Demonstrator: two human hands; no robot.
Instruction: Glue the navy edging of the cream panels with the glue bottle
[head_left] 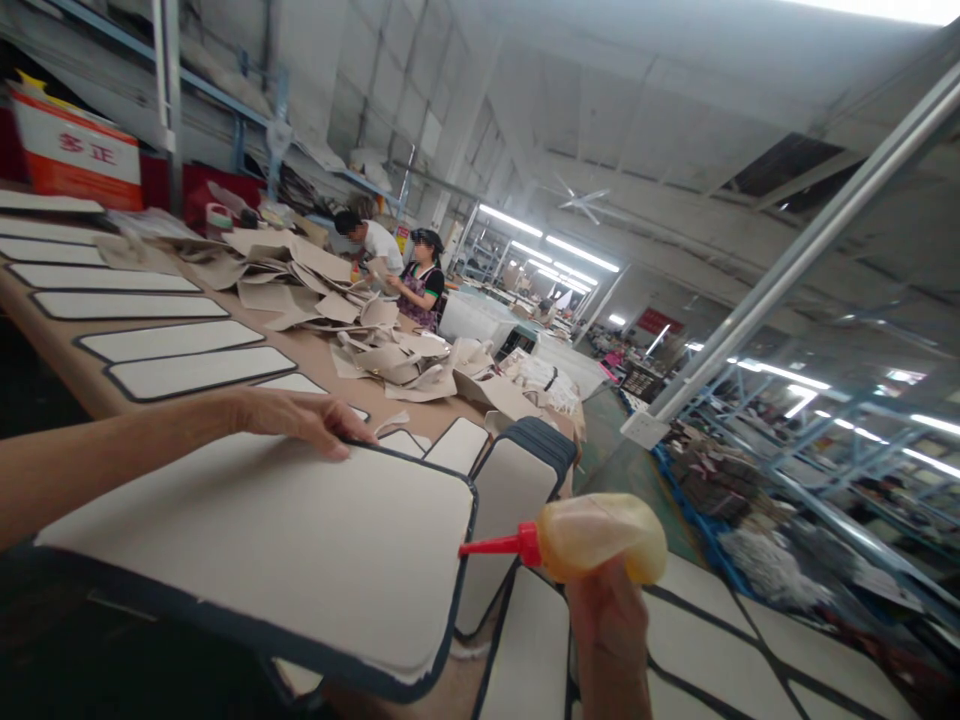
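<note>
My left hand [307, 420] grips the far edge of a large cream panel [285, 540] with a dark border, thumb on top and fingers at the rim. The panel is held tilted, its rounded corner toward the right. In my right hand [611, 620] is a squeeze glue bottle [600, 535] of yellowish translucent plastic, lying nearly level. Its red nozzle [491, 546] points left, and the tip is at the panel's right edge, where the cream layer meets the dark border. Whether glue is flowing cannot be made out.
Beyond the panel, the brown table [330, 375] bears smaller bordered panels [202, 370] and a heap of beige cut pieces [300, 265]. A stack of dark-edged panels [517, 470] stands at its right end. More panels [712, 640] lie lower right. Two people work farther back. A metal post [810, 230] slants across the right.
</note>
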